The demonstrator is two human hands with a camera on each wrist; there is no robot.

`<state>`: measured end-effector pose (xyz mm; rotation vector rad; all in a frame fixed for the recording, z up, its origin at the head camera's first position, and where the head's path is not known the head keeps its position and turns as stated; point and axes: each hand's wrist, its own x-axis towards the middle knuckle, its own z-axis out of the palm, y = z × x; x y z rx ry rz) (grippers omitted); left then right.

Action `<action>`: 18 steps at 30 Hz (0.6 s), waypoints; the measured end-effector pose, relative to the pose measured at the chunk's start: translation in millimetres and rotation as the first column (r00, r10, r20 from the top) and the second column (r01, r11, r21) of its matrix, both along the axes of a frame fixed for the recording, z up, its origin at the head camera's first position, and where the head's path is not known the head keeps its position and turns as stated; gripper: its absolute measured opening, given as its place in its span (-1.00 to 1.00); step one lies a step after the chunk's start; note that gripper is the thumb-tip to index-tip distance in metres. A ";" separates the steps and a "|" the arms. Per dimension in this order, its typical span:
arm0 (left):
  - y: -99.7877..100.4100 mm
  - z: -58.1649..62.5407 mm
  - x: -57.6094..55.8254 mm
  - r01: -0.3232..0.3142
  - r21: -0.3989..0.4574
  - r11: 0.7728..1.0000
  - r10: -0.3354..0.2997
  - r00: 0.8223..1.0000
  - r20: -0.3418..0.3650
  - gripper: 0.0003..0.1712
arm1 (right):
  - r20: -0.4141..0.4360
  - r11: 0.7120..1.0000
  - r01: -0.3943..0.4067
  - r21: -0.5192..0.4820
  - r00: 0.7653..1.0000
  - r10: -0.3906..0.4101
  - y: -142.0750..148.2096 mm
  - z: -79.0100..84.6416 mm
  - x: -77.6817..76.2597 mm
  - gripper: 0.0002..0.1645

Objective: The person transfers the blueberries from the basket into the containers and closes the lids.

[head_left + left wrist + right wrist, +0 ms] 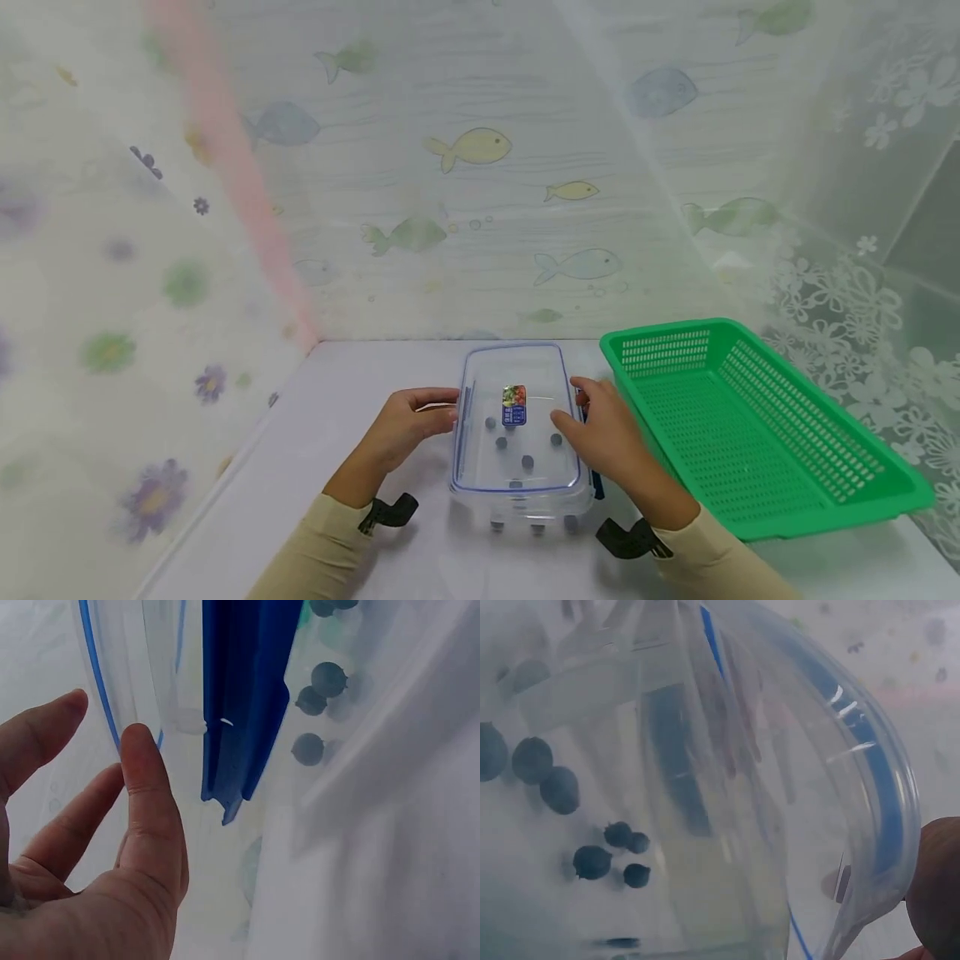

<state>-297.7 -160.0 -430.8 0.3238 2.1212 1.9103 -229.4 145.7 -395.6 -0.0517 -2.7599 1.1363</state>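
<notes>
A clear plastic food container (517, 506) sits on the white table, holding several blueberries (592, 862). Its clear lid (491, 367), rimmed with a blue seal and bearing a small label, lies over it; whether it is seated cannot be told. At the left edge of the lid, my left hand (401, 429) has its thumb and fingers spread apart. A blue latch (244, 690) hangs outward beside that hand. My right hand (611, 433) is at the right edge, thumb over the lid and fingers by the side. One fingertip (939, 877) touches or nearly touches the lid's rim.
A large green plastic basket (750, 442) stands to the right, close to my right forearm. Behind the table hangs a sheer curtain (480, 208) printed with fish, with flowered panels at both sides. Dark wrist mounts (393, 510) sit on both wrists.
</notes>
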 end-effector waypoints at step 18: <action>22.2 16.9 1.4 -0.028 -0.167 0.985 0.030 1.000 0.007 -0.41 | 0.054 1.000 -0.010 0.007 0.999 0.010 13.5 -11.0 2.9 -0.30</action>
